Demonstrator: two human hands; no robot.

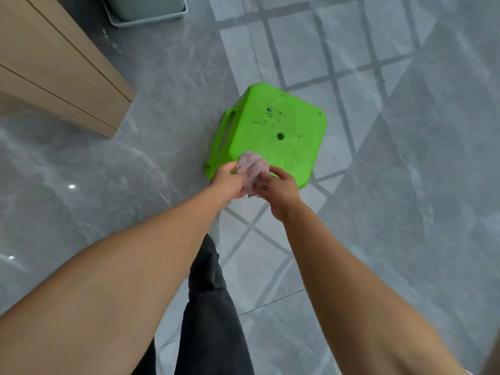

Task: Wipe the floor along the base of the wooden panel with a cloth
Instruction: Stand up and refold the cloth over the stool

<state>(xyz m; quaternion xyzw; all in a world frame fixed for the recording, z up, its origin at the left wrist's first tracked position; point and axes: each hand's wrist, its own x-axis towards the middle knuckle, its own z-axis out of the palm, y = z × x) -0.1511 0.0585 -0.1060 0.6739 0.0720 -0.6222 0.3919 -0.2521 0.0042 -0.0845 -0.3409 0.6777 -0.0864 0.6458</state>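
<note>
Both hands bunch the cloth, far from the panel.
Your left hand (228, 180) and right hand (281, 189) pinch the pink cloth (253, 169) above the green stool (270, 131); a loose wad may miss the wooden panel (62, 77) base.

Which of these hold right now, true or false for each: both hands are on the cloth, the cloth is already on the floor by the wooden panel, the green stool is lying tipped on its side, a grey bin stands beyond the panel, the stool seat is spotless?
1. Both hands grip the cloth. True: the left hand and right hand bunch the pinkish cloth between them.
2. The cloth is on the floor by the wooden panel. False: it is held up in front of the green stool, away from the panel.
3. The stool lies on its side. False: it stands upright, seat up.
4. A grey bin stands beyond the panel. True.
5. The seat is spotless. False: dark marks dot it.
</note>
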